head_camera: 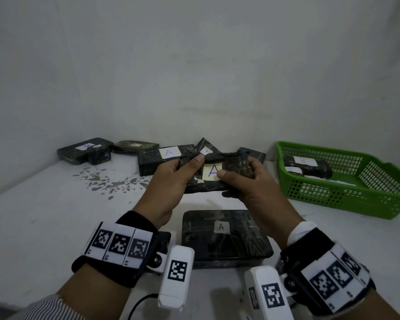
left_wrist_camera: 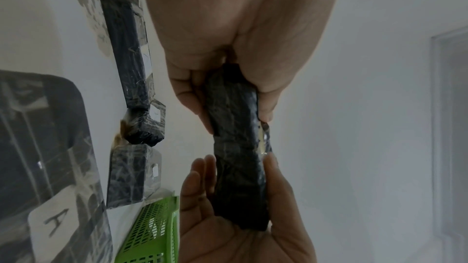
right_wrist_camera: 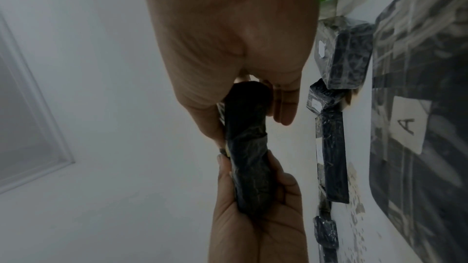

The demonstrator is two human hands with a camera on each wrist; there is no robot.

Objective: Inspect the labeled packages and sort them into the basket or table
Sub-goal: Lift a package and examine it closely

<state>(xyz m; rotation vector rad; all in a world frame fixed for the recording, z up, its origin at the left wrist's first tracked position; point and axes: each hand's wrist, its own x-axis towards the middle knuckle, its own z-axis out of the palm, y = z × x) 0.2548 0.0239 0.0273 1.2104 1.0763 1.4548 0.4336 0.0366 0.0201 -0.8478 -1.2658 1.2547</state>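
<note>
Both hands hold one black package (head_camera: 211, 176) up in the air, over the table (head_camera: 44, 215). My left hand (head_camera: 171, 181) grips its left end and my right hand (head_camera: 252, 181) grips its right end, with thumbs on top and fingers curled under. The package lies sideways, long way from left to right, so each hand has one end. Its yellow label (head_camera: 212, 172) faces up at me and shows a blue letter A.

The green basket (head_camera: 346, 181) sits off to my right, on the table, near but apart from the package. My right hand is the nearer one to it. I can make out a black package with a reddish letter inside it, likely a B. Packages marked A lie on the table: a big flat one (head_camera: 226, 236) right under my hands, and one more (head_camera: 164, 161) just behind them. So I think this A one goes down on the table, not in the basket.

The table is white, with grey chipped spots (head_camera: 106, 181) on the left part. A plain white wall (head_camera: 194, 65) stands close behind it.
</note>
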